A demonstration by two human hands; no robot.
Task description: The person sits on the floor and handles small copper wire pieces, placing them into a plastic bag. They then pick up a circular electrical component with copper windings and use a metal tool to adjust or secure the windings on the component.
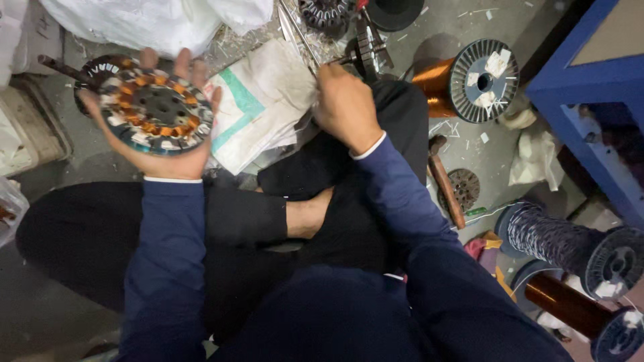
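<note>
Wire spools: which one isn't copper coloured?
The dark purplish spool lying at the right, between the two copper ones; its wire is dark, theirs shiny orange.

Stator [157, 110]: copper-orange coils, white slot papers, dark centre. Sack [258, 100]: white, teal stripe. Wire spool [463, 80]: copper, grey ribbed flange. Sleeves [168, 241]: navy, white cuffs. Cabinet [597, 87]: blue.

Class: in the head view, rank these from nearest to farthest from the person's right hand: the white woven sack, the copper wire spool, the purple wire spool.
From the right hand:
1. White woven sack, touching it, on its left.
2. Copper wire spool, to its right.
3. Purple wire spool, lower right.
</note>
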